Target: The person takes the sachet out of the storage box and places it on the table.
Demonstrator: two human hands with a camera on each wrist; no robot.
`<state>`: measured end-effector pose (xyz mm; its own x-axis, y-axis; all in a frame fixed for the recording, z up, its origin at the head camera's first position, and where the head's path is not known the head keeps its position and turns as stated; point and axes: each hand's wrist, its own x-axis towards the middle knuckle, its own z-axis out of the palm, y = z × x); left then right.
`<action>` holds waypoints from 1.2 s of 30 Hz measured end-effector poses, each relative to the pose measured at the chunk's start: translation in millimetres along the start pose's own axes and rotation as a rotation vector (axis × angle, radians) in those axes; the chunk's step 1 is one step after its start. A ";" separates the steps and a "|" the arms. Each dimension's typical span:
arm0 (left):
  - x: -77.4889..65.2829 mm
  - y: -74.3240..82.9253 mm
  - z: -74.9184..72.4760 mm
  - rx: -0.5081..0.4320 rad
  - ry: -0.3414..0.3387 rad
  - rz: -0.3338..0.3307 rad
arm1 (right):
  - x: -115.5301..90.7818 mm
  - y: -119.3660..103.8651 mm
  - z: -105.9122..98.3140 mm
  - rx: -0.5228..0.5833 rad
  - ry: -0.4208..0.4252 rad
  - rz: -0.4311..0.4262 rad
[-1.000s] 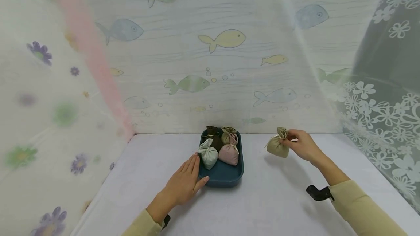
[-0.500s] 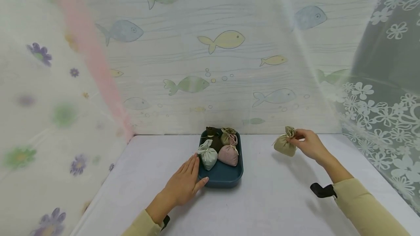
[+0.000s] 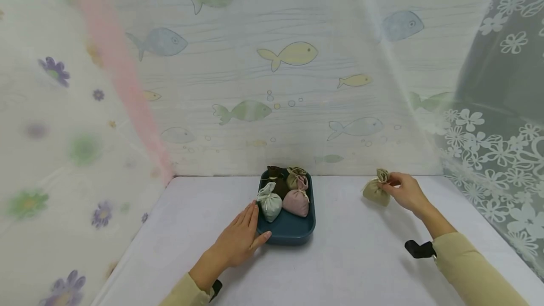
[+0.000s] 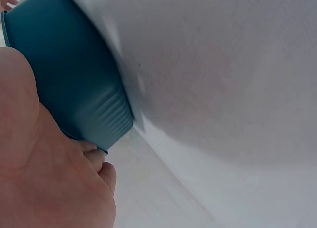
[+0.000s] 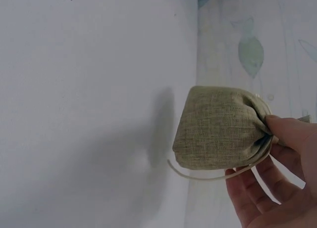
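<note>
My right hand (image 3: pixel 405 191) pinches an olive-beige drawstring pouch (image 3: pixel 376 193) by its gathered neck, right of the tray. In the right wrist view the filled pouch (image 5: pixel 223 129) hangs close over the white surface, a pale cord trailing from it. My left hand (image 3: pixel 238 237) lies with straight fingers along the left side of a dark blue tray (image 3: pixel 289 239); in the left wrist view the palm (image 4: pixel 44 173) is against its outer wall (image 4: pixel 69 65). Inside the tray stand a pale mint pouch (image 3: pixel 270 206), a pink pouch (image 3: pixel 296 202), a dark brown pouch (image 3: pixel 279 186) and an olive-and-pink pouch (image 3: pixel 296 178).
A white-covered table (image 3: pixel 340 259) spreads under everything. Behind it hangs a curtain (image 3: pixel 289 107) printed with fish. A flower-print curtain (image 3: pixel 63 155) flanks the left side, and sheer lace (image 3: pixel 501 164) the right.
My right hand has carried the olive-beige pouch farther right, away from the tray, and slightly lower. The left hand and the tray have stayed in place.
</note>
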<state>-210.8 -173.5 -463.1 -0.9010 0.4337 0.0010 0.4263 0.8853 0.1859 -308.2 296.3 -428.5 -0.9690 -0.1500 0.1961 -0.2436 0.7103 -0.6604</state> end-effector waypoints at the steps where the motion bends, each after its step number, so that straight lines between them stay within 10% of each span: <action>1: -0.1 -0.3 1.0 -0.005 0.001 -0.002 | -0.3 2.4 0.6 -0.002 0.001 0.003; 36: -1.2 0.2 -4.5 -0.059 -0.019 0.008 | -11.7 34.2 -1.7 0.024 -0.046 0.079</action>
<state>-210.0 -174.6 -458.7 -0.8955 0.4448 -0.0158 0.4280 0.8704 0.2434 -305.2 323.5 -452.2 -0.9860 -0.1256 0.1096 -0.1664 0.7045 -0.6899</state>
